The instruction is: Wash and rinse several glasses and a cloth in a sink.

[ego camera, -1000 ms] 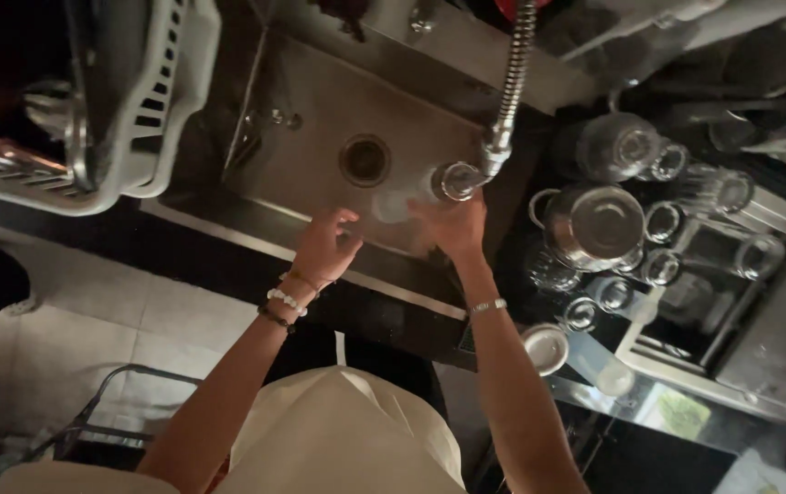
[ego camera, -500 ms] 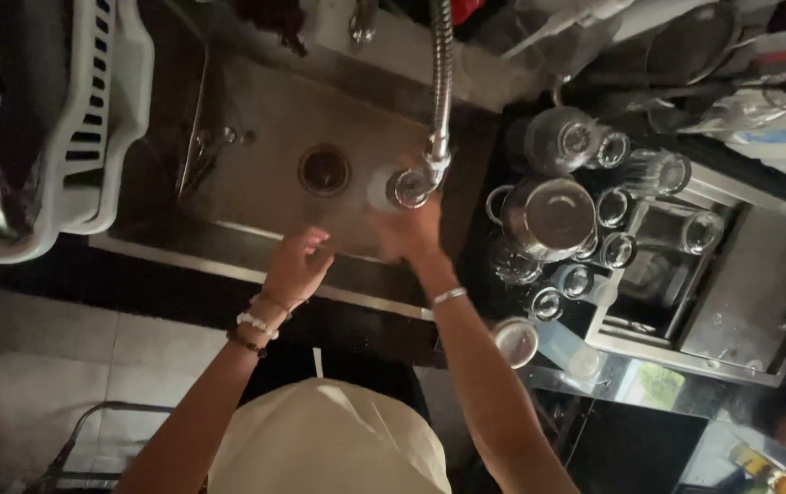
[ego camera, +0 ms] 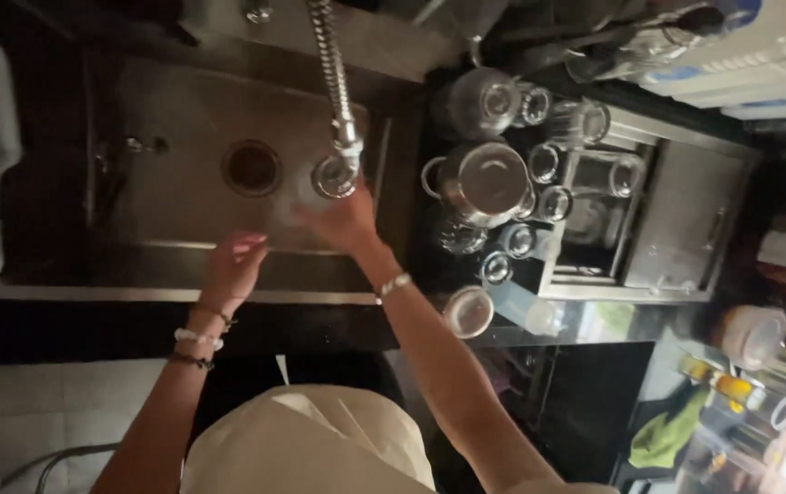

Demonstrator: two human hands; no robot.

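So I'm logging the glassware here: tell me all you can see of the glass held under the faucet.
The glass looks like clear, colourless glass, seen nearly end-on so its round rim or base shows as a bright ring. The right hand holds it from below, over the steel sink, right beneath the spring-coiled faucet nozzle. Whether the nozzle touches it, or water is running, cannot be told. The left hand is apart from it.

A bar or café kitchen: a steel sink [ego camera: 183,110] with a spring-necked faucet [ego camera: 333,82] above the hands, many upturned glasses [ego camera: 539,165] crowding the counter to their right.
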